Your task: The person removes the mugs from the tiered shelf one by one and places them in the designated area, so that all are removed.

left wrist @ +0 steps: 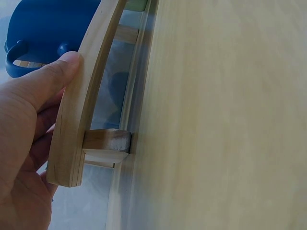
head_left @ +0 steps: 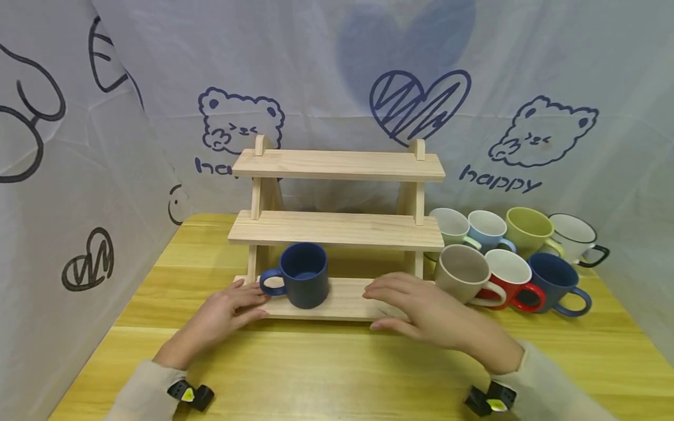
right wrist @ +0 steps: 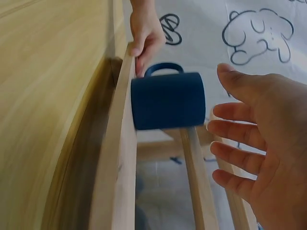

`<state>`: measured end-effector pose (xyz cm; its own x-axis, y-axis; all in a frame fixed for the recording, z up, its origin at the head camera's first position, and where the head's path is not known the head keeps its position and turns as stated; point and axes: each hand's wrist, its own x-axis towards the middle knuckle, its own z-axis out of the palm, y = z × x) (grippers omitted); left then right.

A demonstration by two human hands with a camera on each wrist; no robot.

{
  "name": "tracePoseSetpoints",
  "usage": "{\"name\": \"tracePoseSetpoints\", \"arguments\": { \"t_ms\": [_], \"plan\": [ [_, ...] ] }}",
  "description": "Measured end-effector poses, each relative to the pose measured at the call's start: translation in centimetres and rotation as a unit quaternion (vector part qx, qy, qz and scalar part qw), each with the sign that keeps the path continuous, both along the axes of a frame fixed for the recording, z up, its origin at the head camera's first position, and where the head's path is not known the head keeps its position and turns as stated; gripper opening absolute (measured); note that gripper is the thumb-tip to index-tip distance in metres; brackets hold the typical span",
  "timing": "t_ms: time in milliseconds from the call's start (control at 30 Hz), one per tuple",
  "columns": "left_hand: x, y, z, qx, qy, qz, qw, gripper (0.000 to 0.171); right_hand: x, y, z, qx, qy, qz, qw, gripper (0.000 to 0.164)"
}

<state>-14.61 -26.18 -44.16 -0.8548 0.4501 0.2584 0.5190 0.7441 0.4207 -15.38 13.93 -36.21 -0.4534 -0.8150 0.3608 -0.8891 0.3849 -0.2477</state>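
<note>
A dark blue mug (head_left: 310,280) stands upright on the lowest board of a three-tier wooden display shelf (head_left: 337,229), left of its middle, handle pointing left. My left hand (head_left: 226,310) grips the left end of that lowest board; in the left wrist view the thumb (left wrist: 69,60) lies along its edge, with the fingers partly hidden behind it. Over the right part of the same board is my right hand (head_left: 421,310), fingers spread and holding nothing. The right wrist view shows a gap between those fingers (right wrist: 237,129) and the mug (right wrist: 168,101).
Several mugs are grouped on the table at the right, among them a beige mug (head_left: 460,273), a red mug (head_left: 508,275), another dark blue mug (head_left: 553,280) and an olive one (head_left: 526,228). Behind the shelf hangs a white cloth (head_left: 326,93) with drawings.
</note>
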Motion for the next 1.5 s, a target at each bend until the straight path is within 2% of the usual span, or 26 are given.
{"name": "tracePoseSetpoints", "arguments": {
  "t_ms": [233,400,600,933,1233,1500],
  "plan": [
    [0.1,0.0,0.1,-0.004,-0.003,0.001,1.0,0.031,0.0,-3.0,0.1,0.002,0.067,0.042,0.997,0.05],
    [0.1,0.0,0.0,-0.001,-0.002,0.003,1.0,0.031,0.2,-5.4,0.2,0.028,0.104,0.053,0.993,0.052],
    [0.1,0.0,0.0,0.001,-0.002,0.004,1.0,0.032,0.4,-8.0,0.6,0.065,0.123,0.049,0.989,0.059],
    [0.1,-0.1,0.0,-0.002,0.004,-0.002,1.0,0.03,0.8,-12.4,1.3,0.075,0.157,0.061,0.983,0.059],
    [0.1,-0.3,0.0,0.007,0.009,-0.014,0.9998,0.03,0.8,-16.0,1.1,0.1,0.192,0.017,0.976,0.06],
    [0.1,-0.4,-0.2,-0.003,0.034,-0.022,0.9992,0.033,0.3,-17.8,0.4,0.094,0.2,-0.029,0.975,0.05]
  ]
}}
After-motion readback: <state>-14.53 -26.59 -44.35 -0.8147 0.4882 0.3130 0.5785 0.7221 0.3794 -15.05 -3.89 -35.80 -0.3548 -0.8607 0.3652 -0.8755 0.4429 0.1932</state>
